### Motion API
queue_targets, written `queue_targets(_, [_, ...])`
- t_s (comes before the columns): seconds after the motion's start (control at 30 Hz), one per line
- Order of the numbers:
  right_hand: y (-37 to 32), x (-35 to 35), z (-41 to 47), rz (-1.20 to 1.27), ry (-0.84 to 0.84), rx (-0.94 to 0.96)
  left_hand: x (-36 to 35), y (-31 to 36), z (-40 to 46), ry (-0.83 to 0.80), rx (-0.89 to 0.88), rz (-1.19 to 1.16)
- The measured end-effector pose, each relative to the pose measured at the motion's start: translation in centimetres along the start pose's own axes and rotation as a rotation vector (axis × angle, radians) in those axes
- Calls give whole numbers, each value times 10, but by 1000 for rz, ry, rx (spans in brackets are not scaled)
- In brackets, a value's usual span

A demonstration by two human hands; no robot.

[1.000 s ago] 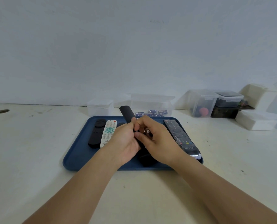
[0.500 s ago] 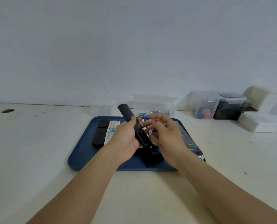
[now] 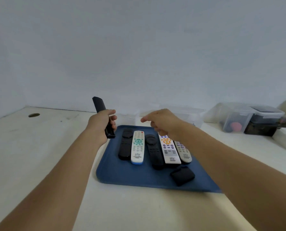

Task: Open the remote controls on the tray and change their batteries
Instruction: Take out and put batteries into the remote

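Note:
A blue tray (image 3: 122, 177) holds several remotes side by side: a black one (image 3: 124, 145), a white one with teal buttons (image 3: 137, 147), another black one (image 3: 153, 150), a white one with orange and purple buttons (image 3: 169, 150) and a grey one (image 3: 183, 152). A black battery cover (image 3: 182, 175) lies on the tray's front right. My left hand (image 3: 100, 125) grips a slim black remote (image 3: 99, 105) upright, left of the tray's back corner. My right hand (image 3: 162, 120) hovers over the back of the tray, fingers curled; its palm side is hidden.
Clear plastic boxes (image 3: 184, 117) stand behind the tray against the wall. More lidded containers (image 3: 232, 117) and a dark box (image 3: 264, 129) sit at the back right. A round hole (image 3: 33, 115) is in the tabletop at far left.
My hands have parted. The left carried the black remote up and left, off the tray. The right let go of it and moved toward the back. The view shifted left.

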State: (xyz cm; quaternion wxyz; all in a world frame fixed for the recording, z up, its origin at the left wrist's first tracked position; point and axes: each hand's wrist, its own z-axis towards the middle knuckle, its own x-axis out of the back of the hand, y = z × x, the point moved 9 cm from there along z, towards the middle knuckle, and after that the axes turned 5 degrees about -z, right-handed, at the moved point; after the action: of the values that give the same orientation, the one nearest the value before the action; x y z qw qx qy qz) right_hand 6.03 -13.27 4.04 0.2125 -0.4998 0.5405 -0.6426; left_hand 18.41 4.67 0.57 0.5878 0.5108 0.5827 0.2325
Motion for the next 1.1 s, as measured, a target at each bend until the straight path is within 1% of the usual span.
queue_targets(0.1, [-24, -23, 43, -491, 16, 192, 10, -8, 23, -12, 27, 0])
queue_targets(0.17, [-25, -39, 63, -785, -3, 268, 16, -18, 36, -15, 29, -13])
queue_targets(0.23, [-22, -46, 73, -920, -6, 305, 21, -28, 46, -28, 43, -26])
queue_targets(0.33, [-22, -52, 84, -965, 11, 369, 25, -36, 60, -57, 99, -78])
queue_targets(0.43, [-20, -55, 93, -987, 24, 385, 26, -34, 67, -86, 100, -77])
queue_targets(0.53, [-24, -53, 104, -930, 76, 402, 24, -36, 68, -88, 71, -9])
queue_targets(0.67, [-36, -43, 121, -828, 200, 408, 23, -35, 68, -91, 42, 52])
queue_targets(0.73, [-40, -45, 129, -830, 224, 420, 24, -35, 68, -88, 40, 62])
queue_targets(0.93, [-31, -72, 140, -987, 85, 401, 24, -34, 69, -87, 41, 51])
queue_targets(1.0, [-33, -79, 133, -1000, 45, 454, 22, -33, 68, -90, 54, 19])
queue_targets(1.1, [-42, -86, 116, -990, 18, 605, 18, -32, 66, -108, 54, 47])
